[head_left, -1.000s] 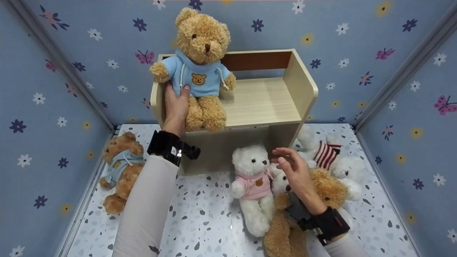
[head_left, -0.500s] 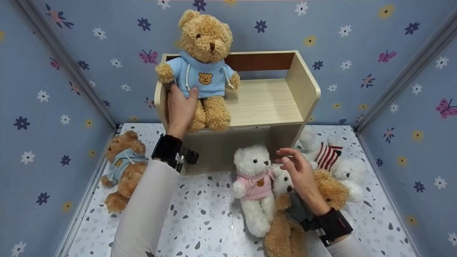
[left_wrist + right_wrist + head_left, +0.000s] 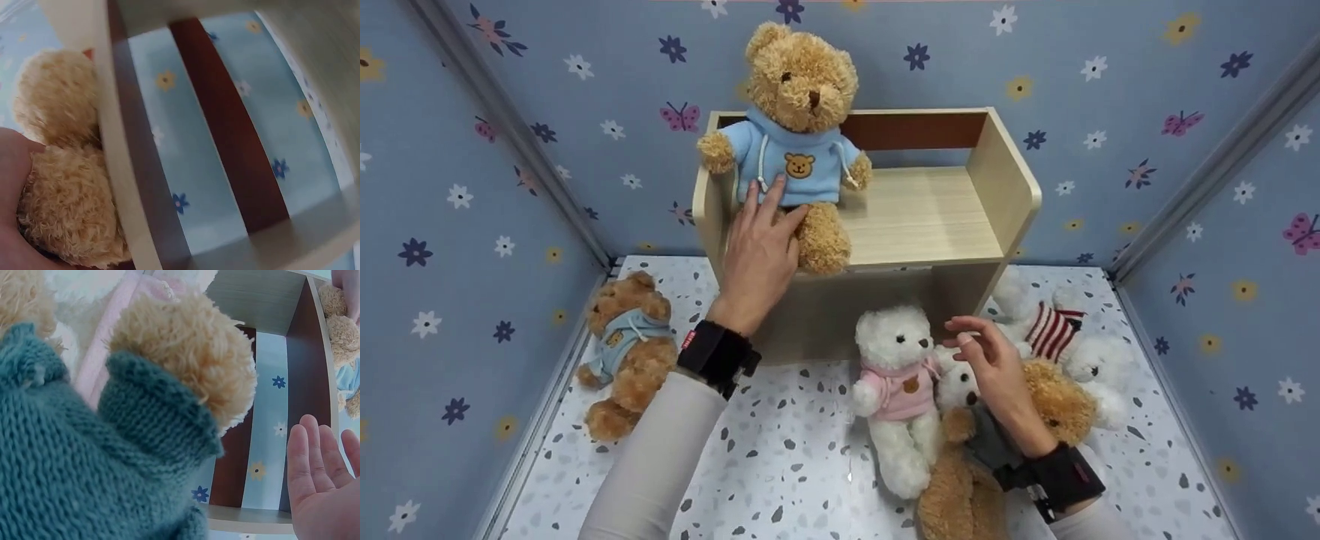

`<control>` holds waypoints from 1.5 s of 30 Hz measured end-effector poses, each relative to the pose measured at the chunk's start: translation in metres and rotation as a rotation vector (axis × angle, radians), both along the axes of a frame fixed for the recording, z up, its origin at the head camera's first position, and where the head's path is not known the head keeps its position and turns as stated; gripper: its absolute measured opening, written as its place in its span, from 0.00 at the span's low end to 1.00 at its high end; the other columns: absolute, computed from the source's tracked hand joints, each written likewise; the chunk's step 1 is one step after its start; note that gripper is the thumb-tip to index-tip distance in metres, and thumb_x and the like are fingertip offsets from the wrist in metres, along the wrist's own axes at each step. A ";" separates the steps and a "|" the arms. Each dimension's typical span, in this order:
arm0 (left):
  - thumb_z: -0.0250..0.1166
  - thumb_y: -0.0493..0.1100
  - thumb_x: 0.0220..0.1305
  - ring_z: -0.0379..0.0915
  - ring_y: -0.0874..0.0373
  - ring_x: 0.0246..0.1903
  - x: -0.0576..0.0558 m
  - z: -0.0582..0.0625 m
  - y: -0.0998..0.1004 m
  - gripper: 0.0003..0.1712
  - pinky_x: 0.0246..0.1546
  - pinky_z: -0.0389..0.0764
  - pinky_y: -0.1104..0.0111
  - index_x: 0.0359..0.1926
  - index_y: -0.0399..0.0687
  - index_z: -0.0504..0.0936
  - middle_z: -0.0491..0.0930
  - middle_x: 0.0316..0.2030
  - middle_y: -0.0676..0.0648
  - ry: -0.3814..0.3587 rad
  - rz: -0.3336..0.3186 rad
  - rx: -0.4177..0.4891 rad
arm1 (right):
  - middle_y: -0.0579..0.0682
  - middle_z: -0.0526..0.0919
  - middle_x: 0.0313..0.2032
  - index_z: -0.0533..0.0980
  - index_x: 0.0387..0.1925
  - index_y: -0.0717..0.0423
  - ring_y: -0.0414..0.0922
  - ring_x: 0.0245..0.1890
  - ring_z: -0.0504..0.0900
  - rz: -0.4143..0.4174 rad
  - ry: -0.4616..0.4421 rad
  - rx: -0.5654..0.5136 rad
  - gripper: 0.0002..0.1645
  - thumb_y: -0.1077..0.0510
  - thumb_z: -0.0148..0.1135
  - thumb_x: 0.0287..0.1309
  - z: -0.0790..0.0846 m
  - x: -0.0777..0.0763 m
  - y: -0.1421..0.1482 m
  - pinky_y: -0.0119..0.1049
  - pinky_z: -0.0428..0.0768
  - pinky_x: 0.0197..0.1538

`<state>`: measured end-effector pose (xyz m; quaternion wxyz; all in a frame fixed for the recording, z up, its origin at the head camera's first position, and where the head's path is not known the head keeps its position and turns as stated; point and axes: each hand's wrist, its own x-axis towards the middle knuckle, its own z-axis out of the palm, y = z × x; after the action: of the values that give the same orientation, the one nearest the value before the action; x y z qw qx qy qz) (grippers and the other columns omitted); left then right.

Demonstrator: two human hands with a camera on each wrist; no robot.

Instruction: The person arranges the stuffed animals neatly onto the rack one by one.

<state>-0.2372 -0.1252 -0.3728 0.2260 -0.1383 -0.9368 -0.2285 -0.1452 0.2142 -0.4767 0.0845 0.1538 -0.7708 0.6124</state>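
A light-brown teddy bear in a blue hoodie (image 3: pixel 810 142) sits at the left end of the small wooden shelf's (image 3: pixel 922 214) top level. My left hand (image 3: pixel 757 259) lies over its lower front, outstretched fingertips touching the hoodie hem and one leg. Close up in the left wrist view, the bear's furry legs (image 3: pixel 73 208) show beside the hand (image 3: pixel 11 191). With fingers loosely bent and holding nothing, my right hand (image 3: pixel 997 371) hovers over a brown bear in a grey knit sweater (image 3: pixel 960 495). Beside that stands a white bear in a pink hoodie (image 3: pixel 896 405).
At the right, white bears, one with a red-and-white striped top (image 3: pixel 1051 330), lie against the pile. Another brown bear in a blue hoodie (image 3: pixel 630 352) lies on the speckled floor (image 3: pixel 787 450) by the left wall. Flower-patterned walls enclose three sides.
My left hand has let go of the seated bear's side and moved onto its lower front, fingers straightened. The bear stays seated. My right hand keeps its pose.
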 end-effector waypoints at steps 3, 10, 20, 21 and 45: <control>0.57 0.31 0.73 0.44 0.32 0.78 -0.005 -0.002 -0.007 0.23 0.74 0.55 0.42 0.66 0.40 0.80 0.55 0.79 0.40 0.012 0.002 -0.051 | 0.59 0.81 0.58 0.74 0.64 0.63 0.44 0.51 0.84 -0.006 0.012 0.001 0.18 0.63 0.50 0.79 -0.002 -0.002 0.002 0.34 0.82 0.53; 0.58 0.32 0.74 0.45 0.36 0.78 -0.009 -0.002 -0.014 0.19 0.72 0.60 0.40 0.63 0.33 0.79 0.56 0.79 0.44 0.031 0.071 -0.098 | 0.59 0.81 0.56 0.75 0.63 0.65 0.43 0.50 0.85 -0.016 0.014 0.010 0.18 0.62 0.50 0.79 -0.004 -0.005 0.006 0.33 0.82 0.52; 0.56 0.40 0.76 0.61 0.34 0.72 0.014 -0.022 -0.012 0.17 0.74 0.59 0.44 0.57 0.36 0.82 0.70 0.71 0.34 0.300 0.019 0.099 | 0.59 0.82 0.56 0.76 0.62 0.63 0.46 0.50 0.85 -0.056 -0.042 0.016 0.17 0.62 0.52 0.79 -0.008 -0.006 0.010 0.31 0.81 0.50; 0.56 0.41 0.75 0.60 0.33 0.72 0.017 -0.026 -0.011 0.17 0.74 0.58 0.44 0.56 0.36 0.82 0.70 0.70 0.33 0.339 0.008 0.105 | 0.58 0.82 0.57 0.76 0.62 0.62 0.44 0.50 0.85 -0.063 -0.049 0.018 0.17 0.62 0.52 0.79 -0.007 -0.005 0.011 0.31 0.81 0.50; 0.62 0.53 0.69 0.73 0.37 0.60 0.079 -0.167 0.027 0.28 0.58 0.77 0.45 0.60 0.39 0.76 0.70 0.64 0.32 0.099 -0.171 0.222 | 0.60 0.82 0.57 0.76 0.62 0.67 0.49 0.51 0.85 -0.106 -0.085 0.032 0.18 0.64 0.54 0.77 -0.009 -0.008 0.010 0.29 0.82 0.49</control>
<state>-0.1586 -0.0983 -0.5394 0.2653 -0.2031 -0.8783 -0.3419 -0.1533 0.2245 -0.4854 0.0816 0.0879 -0.7906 0.6005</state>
